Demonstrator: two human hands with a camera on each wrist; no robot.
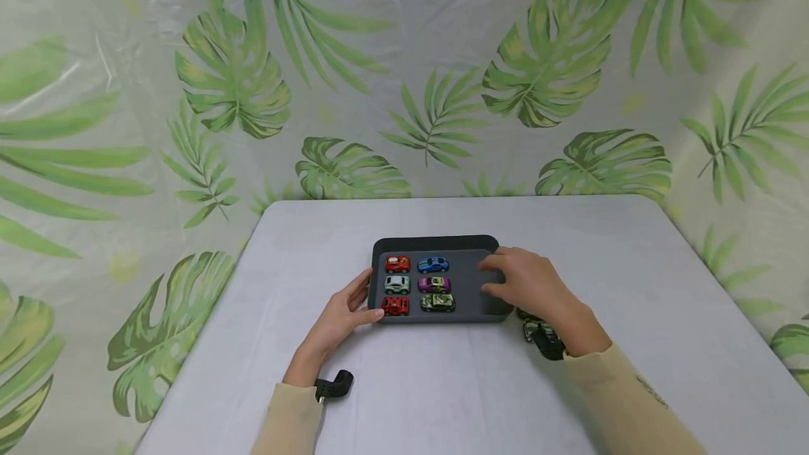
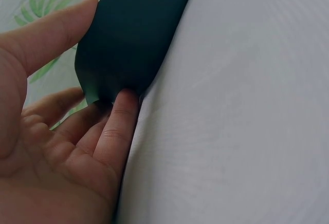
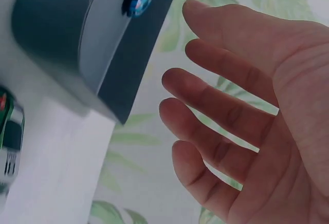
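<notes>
A dark grey tray (image 1: pixel 468 300) lies on the table with several toy cars in two columns. The left column has a red-and-white car (image 1: pixel 397 264), a silver-white car (image 1: pixel 397 285) and a red-and-black car (image 1: pixel 395 306). Beside them are a blue car (image 1: pixel 432 265), a purple-and-yellow car (image 1: pixel 434 284) and a camouflage car (image 1: pixel 437 302). My left hand (image 1: pixel 341 314) grips the tray's left end, thumb at the front corner, fingers against the side wall. Over the tray's right end hovers my right hand (image 1: pixel 527 283), its fingers spread and holding nothing in the right wrist view.
More toy cars (image 1: pixel 529 331) sit on the white table (image 1: pixel 442 385) just right of the tray, partly hidden by the right wrist and its black camera (image 1: pixel 548 344). A leaf-patterned sheet (image 1: pixel 436 76) hangs behind the table.
</notes>
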